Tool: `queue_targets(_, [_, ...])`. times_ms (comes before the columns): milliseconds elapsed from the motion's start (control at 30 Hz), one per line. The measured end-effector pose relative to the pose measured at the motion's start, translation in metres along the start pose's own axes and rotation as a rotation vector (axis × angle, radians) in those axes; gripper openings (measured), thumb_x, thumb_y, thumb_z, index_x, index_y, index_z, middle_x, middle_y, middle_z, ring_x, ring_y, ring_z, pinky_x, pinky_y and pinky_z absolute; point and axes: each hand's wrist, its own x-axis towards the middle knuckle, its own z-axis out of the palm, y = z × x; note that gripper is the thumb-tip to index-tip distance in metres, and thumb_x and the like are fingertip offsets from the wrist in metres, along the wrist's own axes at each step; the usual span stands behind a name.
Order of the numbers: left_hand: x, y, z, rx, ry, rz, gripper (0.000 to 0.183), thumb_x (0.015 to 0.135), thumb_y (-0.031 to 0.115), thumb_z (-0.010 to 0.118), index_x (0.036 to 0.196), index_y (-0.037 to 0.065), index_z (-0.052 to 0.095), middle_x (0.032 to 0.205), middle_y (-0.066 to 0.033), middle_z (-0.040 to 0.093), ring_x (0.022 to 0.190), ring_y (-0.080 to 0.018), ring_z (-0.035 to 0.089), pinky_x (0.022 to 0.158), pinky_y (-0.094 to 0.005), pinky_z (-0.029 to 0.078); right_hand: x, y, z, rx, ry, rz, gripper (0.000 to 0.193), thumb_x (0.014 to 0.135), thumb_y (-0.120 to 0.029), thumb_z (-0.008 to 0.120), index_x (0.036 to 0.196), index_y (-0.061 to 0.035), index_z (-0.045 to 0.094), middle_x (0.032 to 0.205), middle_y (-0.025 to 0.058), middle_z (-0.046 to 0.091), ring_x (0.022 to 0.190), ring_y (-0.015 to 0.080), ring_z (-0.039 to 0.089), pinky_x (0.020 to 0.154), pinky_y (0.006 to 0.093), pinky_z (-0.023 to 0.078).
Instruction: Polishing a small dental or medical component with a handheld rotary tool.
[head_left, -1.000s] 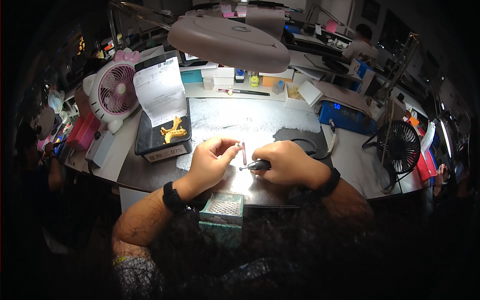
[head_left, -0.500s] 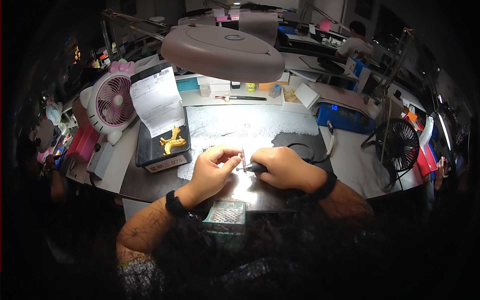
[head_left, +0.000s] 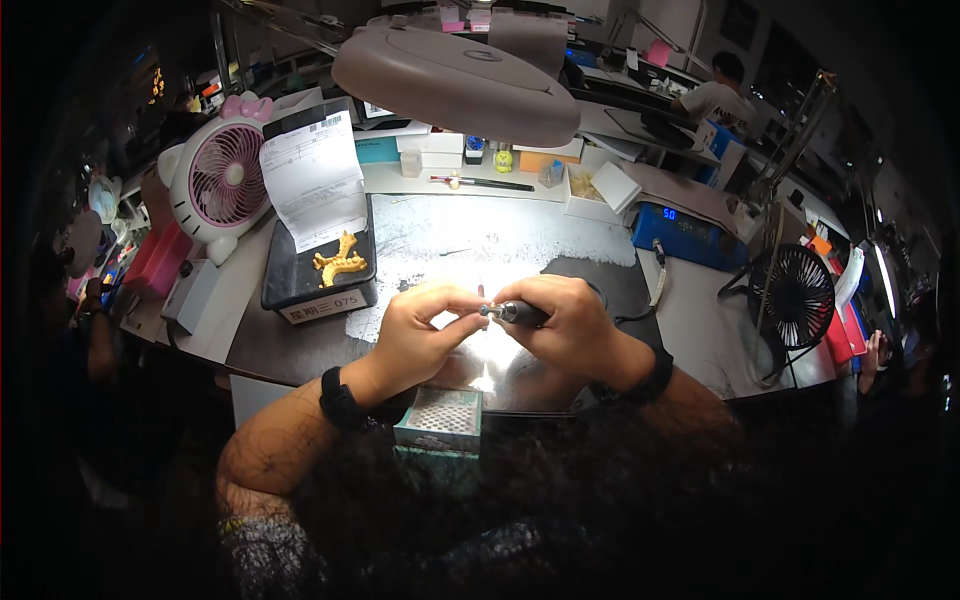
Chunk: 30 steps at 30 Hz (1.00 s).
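Observation:
Under the lamp, my left hand (head_left: 420, 325) is closed in a pinch, thumb and forefinger around something tiny whose kind I cannot make out. My right hand (head_left: 575, 325) grips a dark rotary handpiece (head_left: 522, 314), its tip pointing left. That tip is right at the left fingertips, and the fingers partly hide where they meet. A short reddish-brown end (head_left: 480, 291) shows just above the fingertips; which hand holds it is unclear. To the left, a black tray (head_left: 318, 291) contains yellow, curved, toothlike pieces (head_left: 340, 262) and a printed paper slip (head_left: 318, 190).
A large lamp head (head_left: 455, 85) hangs over the bench. A blue control box (head_left: 685, 235) with a cord stands at right, near a black fan (head_left: 800, 297). At left is a pink-and-white fan (head_left: 225, 178). A perforated green-edged box (head_left: 440, 418) sits at the front edge.
My hands have come closer together, and the handpiece has turned, its tip now against the left fingertips. The whole view has shifted slightly.

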Motion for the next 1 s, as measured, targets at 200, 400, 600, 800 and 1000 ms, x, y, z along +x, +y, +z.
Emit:
queue_targets(200, [0.0011,0.0046,-0.002,0.051,-0.022,0.019,0.015,0.087,0.003,0.081,0.103,0.002,0.079,0.092,-0.0094,0.077,0.082,-0.0176,0.072,0.076,-0.0296,0.056,-0.0001,-0.0028,0.0033,0.084,-0.008,0.077,0.015,0.086,-0.007,0.082,0.098,-0.0029,0.074,0.083,0.0126,0.074,0.071,0.0233,0.074,0.064,0.0334,0.055])
queue_targets(400, [0.0008,0.0062,-0.0036,0.043,-0.073,-0.002,0.017,0.087,-0.007,0.077,0.102,-0.002,0.076,0.097,-0.0111,0.076,0.089,-0.0189,0.071,0.08,-0.0303,0.055,-0.002,-0.0028,0.0038,0.056,0.003,0.065,0.013,0.085,-0.007,0.083,0.094,-0.002,0.074,0.08,0.012,0.073,0.069,0.0221,0.072,0.062,0.0324,0.054])
queue_targets(600, [0.0004,0.0084,-0.0029,0.037,-0.057,-0.003,0.016,0.087,-0.007,0.077,0.102,-0.002,0.076,0.097,-0.0116,0.076,0.089,-0.019,0.071,0.079,-0.0306,0.055,-0.0016,-0.0038,0.0024,0.134,-0.004,0.099,0.019,0.08,-0.008,0.081,0.097,-0.0051,0.073,0.085,0.0157,0.071,0.079,0.0342,0.072,0.069,0.0401,0.055])
queue_targets(800, [0.0024,0.0053,-0.0034,0.08,-0.039,0.064,0.018,0.088,0.0,0.08,0.105,0.002,0.079,0.094,-0.011,0.077,0.084,-0.0198,0.074,0.076,-0.0305,0.057,-0.0008,-0.0037,0.0005,0.097,0.004,0.054,0.015,0.084,-0.004,0.082,0.098,-0.0037,0.076,0.082,0.0109,0.073,0.071,0.0207,0.072,0.064,0.0313,0.054])
queue_targets(1000, [0.0013,0.0075,-0.0047,0.075,-0.03,0.069,0.018,0.087,0.0,0.08,0.104,0.002,0.079,0.094,-0.012,0.077,0.084,-0.0208,0.074,0.077,-0.0312,0.057,-0.0014,-0.0049,0.0026,0.108,0.01,0.076,0.017,0.081,-0.004,0.081,0.098,-0.0039,0.075,0.083,0.0128,0.072,0.074,0.0256,0.072,0.067,0.0347,0.054])
